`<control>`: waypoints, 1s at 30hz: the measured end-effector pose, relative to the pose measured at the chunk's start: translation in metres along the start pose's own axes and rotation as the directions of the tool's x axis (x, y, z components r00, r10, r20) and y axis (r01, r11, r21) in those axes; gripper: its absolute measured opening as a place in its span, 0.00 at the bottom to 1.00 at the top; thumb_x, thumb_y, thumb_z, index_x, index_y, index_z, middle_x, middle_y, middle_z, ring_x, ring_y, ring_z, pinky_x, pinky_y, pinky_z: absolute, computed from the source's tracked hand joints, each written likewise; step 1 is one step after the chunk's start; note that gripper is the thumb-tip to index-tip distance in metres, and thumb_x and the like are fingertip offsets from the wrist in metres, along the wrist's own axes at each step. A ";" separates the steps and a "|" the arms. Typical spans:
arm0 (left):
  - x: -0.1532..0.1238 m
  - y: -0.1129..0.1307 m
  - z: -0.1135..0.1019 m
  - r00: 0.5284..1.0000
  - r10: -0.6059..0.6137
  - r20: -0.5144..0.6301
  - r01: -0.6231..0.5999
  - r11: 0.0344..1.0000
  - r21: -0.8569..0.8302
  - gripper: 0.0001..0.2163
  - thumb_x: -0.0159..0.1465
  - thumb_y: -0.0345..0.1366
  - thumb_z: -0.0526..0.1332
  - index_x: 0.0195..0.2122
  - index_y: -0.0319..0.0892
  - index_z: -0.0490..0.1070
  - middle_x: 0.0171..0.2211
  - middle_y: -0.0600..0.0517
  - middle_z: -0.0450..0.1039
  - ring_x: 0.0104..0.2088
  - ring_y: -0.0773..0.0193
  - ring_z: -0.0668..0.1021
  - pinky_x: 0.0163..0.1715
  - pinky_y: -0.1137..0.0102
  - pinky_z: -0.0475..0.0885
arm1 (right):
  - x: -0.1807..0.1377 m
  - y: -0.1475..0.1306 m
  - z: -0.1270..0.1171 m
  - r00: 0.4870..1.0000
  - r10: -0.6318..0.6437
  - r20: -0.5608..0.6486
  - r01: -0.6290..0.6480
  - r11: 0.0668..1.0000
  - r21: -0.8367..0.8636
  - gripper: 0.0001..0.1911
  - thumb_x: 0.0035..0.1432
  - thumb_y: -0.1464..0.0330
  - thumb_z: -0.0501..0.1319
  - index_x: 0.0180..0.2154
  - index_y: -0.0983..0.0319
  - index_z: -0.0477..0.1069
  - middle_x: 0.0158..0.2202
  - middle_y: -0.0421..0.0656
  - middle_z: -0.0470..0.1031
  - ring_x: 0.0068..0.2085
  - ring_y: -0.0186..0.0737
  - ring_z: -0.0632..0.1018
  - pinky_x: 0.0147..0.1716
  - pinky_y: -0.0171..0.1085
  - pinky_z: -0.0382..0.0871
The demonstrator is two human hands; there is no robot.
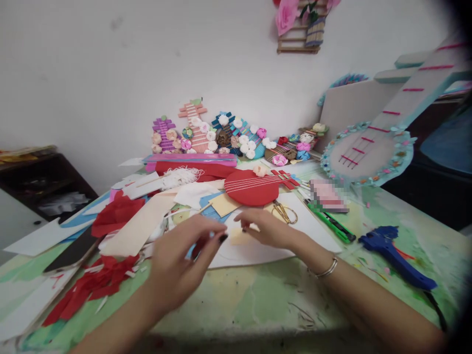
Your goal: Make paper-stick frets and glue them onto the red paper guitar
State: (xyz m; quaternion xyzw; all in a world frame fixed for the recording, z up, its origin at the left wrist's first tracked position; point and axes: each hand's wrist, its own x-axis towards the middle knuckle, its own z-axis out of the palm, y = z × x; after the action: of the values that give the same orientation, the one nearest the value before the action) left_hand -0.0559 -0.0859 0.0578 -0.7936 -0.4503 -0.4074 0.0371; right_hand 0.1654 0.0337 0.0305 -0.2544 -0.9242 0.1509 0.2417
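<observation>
My left hand is above the front left of a white sheet, thumb and index finger closed in a pinch. Whatever may lie between those fingertips is too small to make out. Across from it, my right hand hovers over the same sheet with its curved fingers apart and nothing visible in them. Below its fingertips lies a small pale yellow piece of paper. Just behind the hands rests a red paper lute with white strings and a cream flower. Gold-handled scissors lie beside my right wrist.
On the right are a green utility knife, a blue glue gun and a large pale lute model. Red crepe paper scraps and a dark phone-like slab lie left. Several small decorated lutes line the wall.
</observation>
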 end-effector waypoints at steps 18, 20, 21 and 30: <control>0.041 -0.053 0.110 0.842 -0.209 0.498 0.285 0.955 -0.081 0.07 0.51 0.29 0.61 0.32 0.41 0.69 0.28 0.53 0.68 0.31 0.63 0.70 0.32 0.69 0.64 | -0.013 0.031 0.016 0.932 0.357 0.064 -0.361 0.931 0.053 0.10 0.43 0.74 0.65 0.33 0.64 0.70 0.30 0.42 0.72 0.32 0.36 0.70 0.31 0.32 0.61; 0.040 -0.053 0.110 0.844 -0.226 0.486 0.307 0.947 -0.094 0.08 0.49 0.31 0.62 0.31 0.41 0.67 0.29 0.53 0.68 0.31 0.63 0.69 0.31 0.70 0.64 | -0.013 0.030 0.017 0.929 0.362 0.077 -0.369 0.925 0.091 0.13 0.43 0.75 0.64 0.35 0.64 0.70 0.30 0.40 0.71 0.31 0.35 0.70 0.30 0.32 0.61; 0.040 -0.052 0.109 0.843 -0.236 0.483 0.320 0.942 -0.098 0.08 0.49 0.31 0.62 0.31 0.41 0.66 0.30 0.53 0.68 0.31 0.64 0.69 0.30 0.70 0.63 | -0.013 0.029 0.017 0.933 0.354 0.066 -0.358 0.929 0.088 0.14 0.43 0.75 0.65 0.36 0.64 0.69 0.30 0.41 0.71 0.32 0.35 0.70 0.30 0.32 0.61; 0.044 -0.045 0.097 0.901 -0.235 0.365 0.333 0.914 -0.233 0.03 0.53 0.30 0.60 0.28 0.41 0.66 0.23 0.57 0.69 0.24 0.69 0.69 0.23 0.74 0.62 | -0.011 0.016 0.015 0.964 0.211 -0.163 -0.208 0.977 0.034 0.04 0.49 0.77 0.61 0.26 0.64 0.69 0.23 0.38 0.68 0.26 0.31 0.68 0.27 0.30 0.59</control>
State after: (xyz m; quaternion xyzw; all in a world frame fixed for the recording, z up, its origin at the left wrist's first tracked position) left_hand -0.0184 0.0115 0.0096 -0.7720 -0.4974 -0.3317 -0.2157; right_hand 0.1722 0.0391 0.0078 -0.3603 -0.8674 0.1618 0.3026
